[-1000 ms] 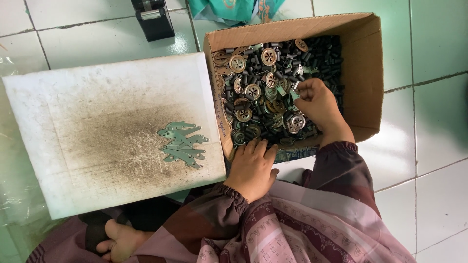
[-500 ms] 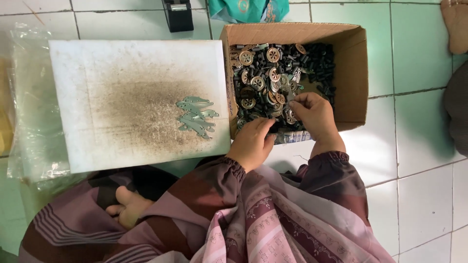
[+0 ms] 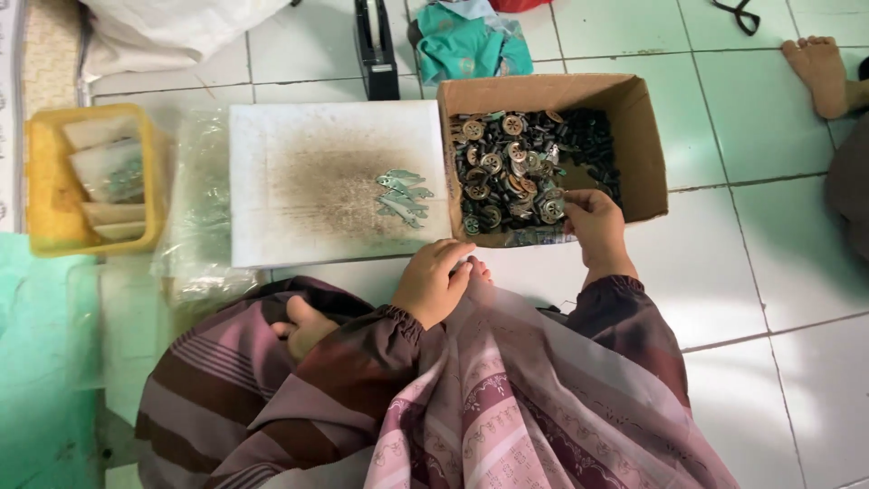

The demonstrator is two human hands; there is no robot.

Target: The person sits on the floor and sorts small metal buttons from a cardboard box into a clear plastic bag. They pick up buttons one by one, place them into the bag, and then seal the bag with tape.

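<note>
Person sits on tiled floor (image 3: pixel 778 272), head view looking down. Right hand (image 3: pixel 593 220) is at the near edge of the cardboard box (image 3: pixel 644 136), fingers curled in over the pile of small dark metal parts (image 3: pixel 525 167) — round disc-like pieces mixed with darker bits; fingertips look closed on something in the pile but what exactly is pinched, cannot tell, too small. Left hand (image 3: pixel 436 281) rests on the floor just in front of the white foam board (image 3: pixel 299 181), fingers loosely together, knuckles up, holding nothing visible. On the board sits a small cluster of pale greenish flat pieces (image 3: pixel 403 195), near the board's right edge, close to the box. Board has a dark sooty smudge across its middle. Progress judgement: early or mid. Only a handful of pieces lie on the board while the box is well filled, so most of the pile looks unsorted; box far from empty. To the left, a yellow tray (image 3: pixel 45 181) holds a few clear packets, some with greenish contents, which may be finished batches, cannot confirm. Clear plastic bags (image 3: pixel 195 217) lie between tray and board. A black tape dispenser (image 3: pixel 376 45) and teal cloth (image 3: pixel 466 45) sit above the board and box. Another person's bare foot (image 3: pixel 819 72) is at upper right, well apart from the box. Person's own toes show under the left hand.
</note>
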